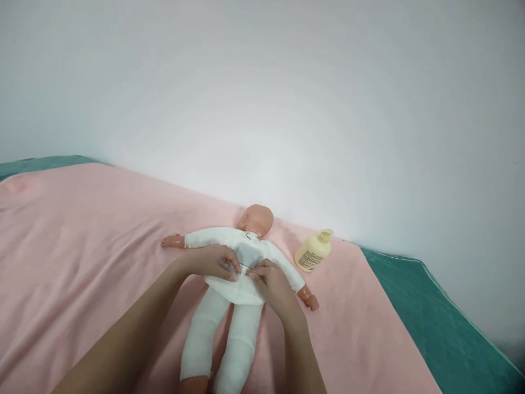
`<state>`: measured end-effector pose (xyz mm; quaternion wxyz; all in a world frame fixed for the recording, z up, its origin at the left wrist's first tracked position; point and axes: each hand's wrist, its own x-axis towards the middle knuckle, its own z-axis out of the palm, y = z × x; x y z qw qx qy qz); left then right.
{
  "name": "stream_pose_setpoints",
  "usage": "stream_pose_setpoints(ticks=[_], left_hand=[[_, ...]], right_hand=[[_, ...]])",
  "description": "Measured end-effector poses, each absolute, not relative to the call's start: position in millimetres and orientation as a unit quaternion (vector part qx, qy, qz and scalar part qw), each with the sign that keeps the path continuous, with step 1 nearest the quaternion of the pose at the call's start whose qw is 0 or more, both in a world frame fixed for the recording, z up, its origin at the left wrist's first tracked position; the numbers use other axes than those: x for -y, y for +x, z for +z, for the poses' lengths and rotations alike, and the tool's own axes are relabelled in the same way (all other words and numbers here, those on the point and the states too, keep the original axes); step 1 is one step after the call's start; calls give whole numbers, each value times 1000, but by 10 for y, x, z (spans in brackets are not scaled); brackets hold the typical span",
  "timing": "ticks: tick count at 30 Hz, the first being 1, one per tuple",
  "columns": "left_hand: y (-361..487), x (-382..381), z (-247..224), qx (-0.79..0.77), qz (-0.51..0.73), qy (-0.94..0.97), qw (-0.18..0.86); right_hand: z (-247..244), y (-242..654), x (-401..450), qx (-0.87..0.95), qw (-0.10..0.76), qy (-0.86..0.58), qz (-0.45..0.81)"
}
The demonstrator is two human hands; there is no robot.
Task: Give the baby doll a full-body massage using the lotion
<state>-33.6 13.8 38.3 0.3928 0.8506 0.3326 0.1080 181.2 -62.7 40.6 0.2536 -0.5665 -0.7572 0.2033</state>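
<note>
A doll (240, 293) with a white cloth body lies stretched out, its brown plastic head at the far end and its arms spread. On the torso is a grey square patch (248, 254). My left hand (216, 261) rests at the left side of the torso, fingers bent and thumb close to the fingertips; what it pinches, if anything, is too small to make out. From the right, my right hand (271, 280) pinches the white cloth just below the patch. The two hands' fingertips are a small gap apart.
A pale yellow pump bottle (314, 251) with printed text stands to the right of the doll's arm. Pink cloth (102, 235) lies under everything, over a green surface (435, 301) showing at both sides. A white wall (262, 98) rises directly behind.
</note>
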Motion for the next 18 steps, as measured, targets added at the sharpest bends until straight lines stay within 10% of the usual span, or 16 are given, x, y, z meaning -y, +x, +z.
stream_pose_setpoints(ticks=[18], left_hand=[[-158, -143, 338, -356, 188, 839, 365]], right_hand=[[287, 1731, 555, 747, 262, -597, 131]])
